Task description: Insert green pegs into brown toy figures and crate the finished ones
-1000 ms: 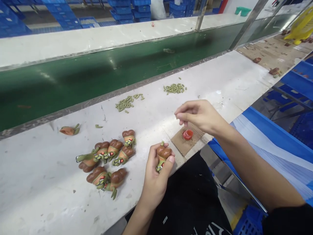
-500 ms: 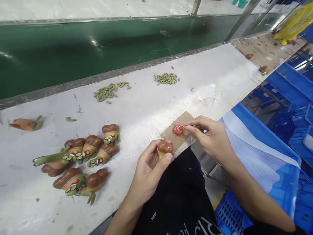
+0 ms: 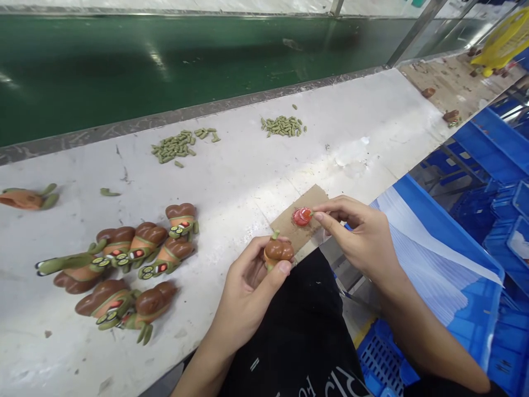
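My left hand (image 3: pixel 243 286) grips a brown and green moulded toy figure (image 3: pixel 278 252), with the thumb across its brown end and a green limb sticking out at the top. My right hand (image 3: pixel 359 234) pinches a small green piece (image 3: pixel 309 213) between thumb and forefinger. The tip of that piece touches a red cup-shaped cap (image 3: pixel 302 216), which lies on a piece of brown cardboard (image 3: pixel 300 201) at the bench edge. The hands are close together, with the cap just beyond the toy.
On the white bench (image 3: pixel 243 182) lie several similar toy figures (image 3: pixel 124 259) and two piles of small green pieces (image 3: pixel 173 146). A green conveyor belt (image 3: pixel 165 55) runs behind the bench. Blue crates (image 3: pixel 382 364) and a bin with white sheets (image 3: pixel 430 264) stand to the right.
My right hand has come down from above the red cap to touch it with the green piece. The left hand has turned the toy, and the view has tilted downward.
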{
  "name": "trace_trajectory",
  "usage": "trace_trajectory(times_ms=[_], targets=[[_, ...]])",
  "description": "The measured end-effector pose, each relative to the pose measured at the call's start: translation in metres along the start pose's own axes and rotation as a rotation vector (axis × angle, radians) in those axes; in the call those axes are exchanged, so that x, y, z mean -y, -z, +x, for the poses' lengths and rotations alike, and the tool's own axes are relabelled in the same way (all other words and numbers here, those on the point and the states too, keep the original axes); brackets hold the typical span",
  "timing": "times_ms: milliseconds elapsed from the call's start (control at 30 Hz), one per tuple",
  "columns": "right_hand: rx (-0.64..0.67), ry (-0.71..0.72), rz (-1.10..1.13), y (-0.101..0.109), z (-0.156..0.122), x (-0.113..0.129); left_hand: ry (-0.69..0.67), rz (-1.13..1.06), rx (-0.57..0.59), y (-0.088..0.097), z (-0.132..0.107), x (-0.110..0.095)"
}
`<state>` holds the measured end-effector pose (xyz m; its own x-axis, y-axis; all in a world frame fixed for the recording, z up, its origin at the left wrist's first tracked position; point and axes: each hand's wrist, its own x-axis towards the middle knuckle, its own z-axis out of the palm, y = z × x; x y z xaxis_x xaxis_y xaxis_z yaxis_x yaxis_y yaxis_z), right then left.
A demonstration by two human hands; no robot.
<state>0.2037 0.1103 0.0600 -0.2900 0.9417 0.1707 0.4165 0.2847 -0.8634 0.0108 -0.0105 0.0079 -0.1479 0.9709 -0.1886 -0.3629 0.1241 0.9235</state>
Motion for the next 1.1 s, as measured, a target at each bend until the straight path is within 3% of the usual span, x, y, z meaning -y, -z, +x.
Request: trace_trajectory(times_ms=[167,267,400,667,800,967,1100], targets=[[0.117,0.039,0.222,-0.002,-0.017,0.009,-0.020,-0.066,-0.029,-0.007,0.002,-0.007],[0.197,0.122,0.255,-0.004,-0.028,0.010,0.012,-0.171,-0.022,-0.014,0.006,-0.010],[0.228,0.154,0.239,-0.005,-0.033,0.009,-0.040,-0.150,-0.023,-0.020,0.009,-0.014],[0.214,-0.010,0.321,-0.005,-0.036,0.009,-0.087,-0.128,-0.072,-0.028,0.006,-0.012],[0.195,-0.027,0.235,-0.003,-0.032,0.007,-0.100,-0.023,-0.085,-0.026,0.000,-0.010],[-0.020,0.056,-0.099,0.003,-0.011,-0.001,0.017,0.059,0.094,-0.011,-0.008,-0.007],[0.002,0.145,-0.225,0.005,-0.002,-0.006,0.029,0.036,0.099,-0.007,-0.009,-0.006]])
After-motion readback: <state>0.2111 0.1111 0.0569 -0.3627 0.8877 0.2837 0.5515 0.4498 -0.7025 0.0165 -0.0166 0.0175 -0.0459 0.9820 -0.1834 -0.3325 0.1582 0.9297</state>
